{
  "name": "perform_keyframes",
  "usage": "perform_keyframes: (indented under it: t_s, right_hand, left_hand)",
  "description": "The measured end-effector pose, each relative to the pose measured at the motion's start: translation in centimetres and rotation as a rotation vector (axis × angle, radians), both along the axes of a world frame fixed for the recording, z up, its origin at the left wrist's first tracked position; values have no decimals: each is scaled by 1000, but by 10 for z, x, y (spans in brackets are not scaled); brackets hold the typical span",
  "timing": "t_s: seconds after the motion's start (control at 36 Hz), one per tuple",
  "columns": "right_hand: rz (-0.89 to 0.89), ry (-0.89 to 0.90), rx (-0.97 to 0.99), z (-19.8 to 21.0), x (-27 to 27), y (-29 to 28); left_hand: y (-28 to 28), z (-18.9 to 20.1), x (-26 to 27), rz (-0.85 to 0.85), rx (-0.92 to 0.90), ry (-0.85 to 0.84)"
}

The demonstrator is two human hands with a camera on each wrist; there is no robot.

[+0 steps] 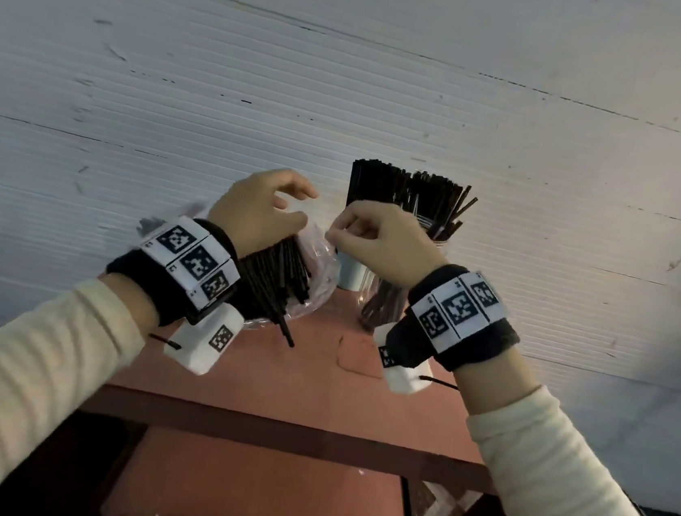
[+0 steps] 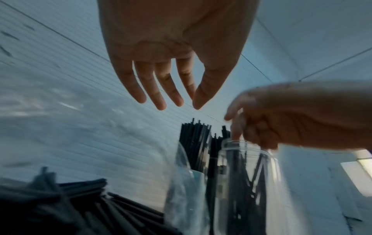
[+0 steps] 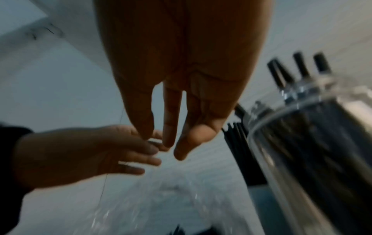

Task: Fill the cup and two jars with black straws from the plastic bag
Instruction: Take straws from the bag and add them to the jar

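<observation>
Hovering left hand: the left hand point(image 1: 259, 210) hangs just above the plastic bag point(image 1: 317, 293), fingers spread and relaxed, with nothing in it.
Right hand: the right hand point(image 1: 379, 241) is over the near jar point(image 2: 247, 174), fingers curled, thumb against forefinger – I cannot tell whether it pinches a straw or nothing (both wrist views are blurred).
Straws: a loose bundle of black straws point(image 1: 281, 276) lies in the open bag on the red table point(image 1: 315, 386); one sticks out toward the table edge.
Cup: the cup point(image 1: 349, 273) stands between the bag and the jars, already packed with upright straws.
Jars: the far jar point(image 1: 440, 226) looks well filled; the near one seems to hold only a few leaning straws, so I judge it is the one left to fill.
Risk, tipping: the near jar is light and sits under the right wrist – a wrist or sleeve that drops could knock it over, and the cup beside it too.
Risk, spilling: the bag is slippery and open, so a careless grab may push straws off the table.
Risk, missing: the jar mouth is narrow, and a fanned handful may catch on its rim.
</observation>
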State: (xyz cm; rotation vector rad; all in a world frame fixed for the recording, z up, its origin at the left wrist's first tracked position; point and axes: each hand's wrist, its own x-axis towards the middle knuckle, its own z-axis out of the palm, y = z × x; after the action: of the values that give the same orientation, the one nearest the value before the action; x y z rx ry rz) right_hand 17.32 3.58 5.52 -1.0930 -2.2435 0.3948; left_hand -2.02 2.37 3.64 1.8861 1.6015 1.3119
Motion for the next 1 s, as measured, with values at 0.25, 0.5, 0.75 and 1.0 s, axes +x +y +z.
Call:
perform_keyframes:
  t_s: [0.25, 0.5, 0.75, 1.0]
  right_hand:
    - [64, -415, -559, -50, -45, -12]
    - [9, -359, -239, -53, -75, 6]
    - [-32, -482, -330, -67, -117, 32]
    - [32, -469, -329, -76, -135, 41]
  left_hand:
    - [-7, -17, -65, 136, -183, 189]
    - [-16, -26, -76, 49, -201, 220]
    - [-16, -30, -83, -31, -142, 229]
    - [-24, -37, -91, -124, -286, 274]
